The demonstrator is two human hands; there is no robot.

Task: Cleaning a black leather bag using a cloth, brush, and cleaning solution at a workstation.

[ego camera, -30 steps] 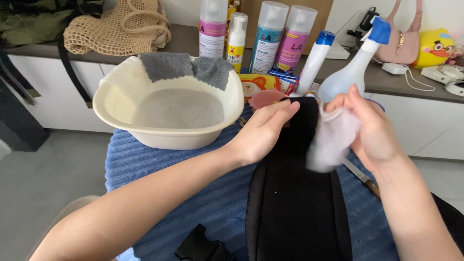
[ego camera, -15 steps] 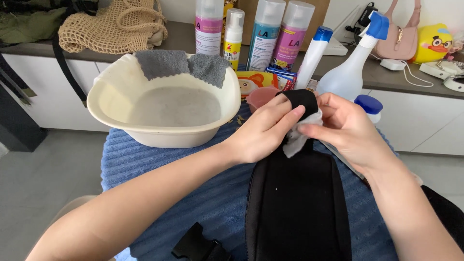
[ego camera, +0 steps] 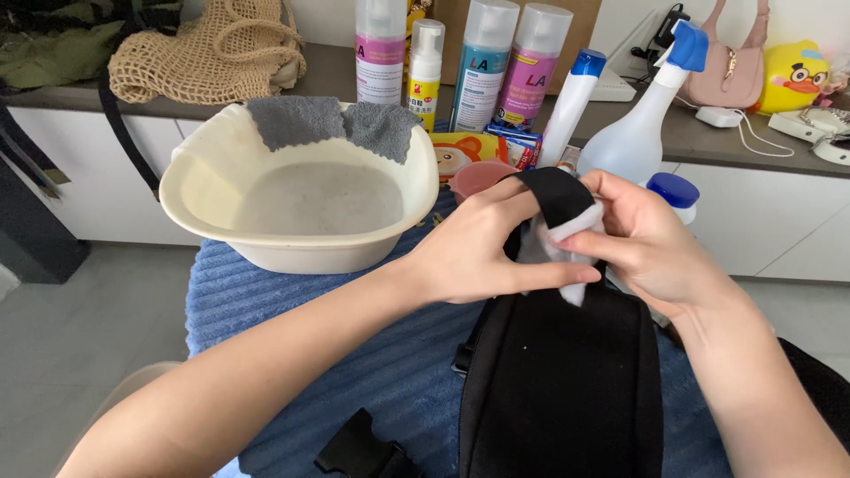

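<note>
A black fabric bag [ego camera: 567,389] lies lengthwise on a blue ribbed towel [ego camera: 292,310]. My left hand [ego camera: 478,252] grips the bag's upper end, fingers curled around the black strap loop [ego camera: 553,190]. My right hand [ego camera: 642,239] pinches a small white wipe [ego camera: 567,248] and presses it against the strap and the bag's top edge. The two hands touch each other over the wipe.
A cream basin [ego camera: 212,186] of cloudy water with a grey cloth [ego camera: 332,124] over its rim stands to the left. Behind are several cleaner bottles [ego camera: 482,62], a spray bottle [ego camera: 642,124], a blue-capped jar [ego camera: 673,190], a mesh bag [ego camera: 208,53] and a pink handbag [ego camera: 739,75].
My right hand has come down from beside the bag with the wipe unfolded, bunched the wipe and pressed it onto the strap. My left hand keeps its hold on the top.
</note>
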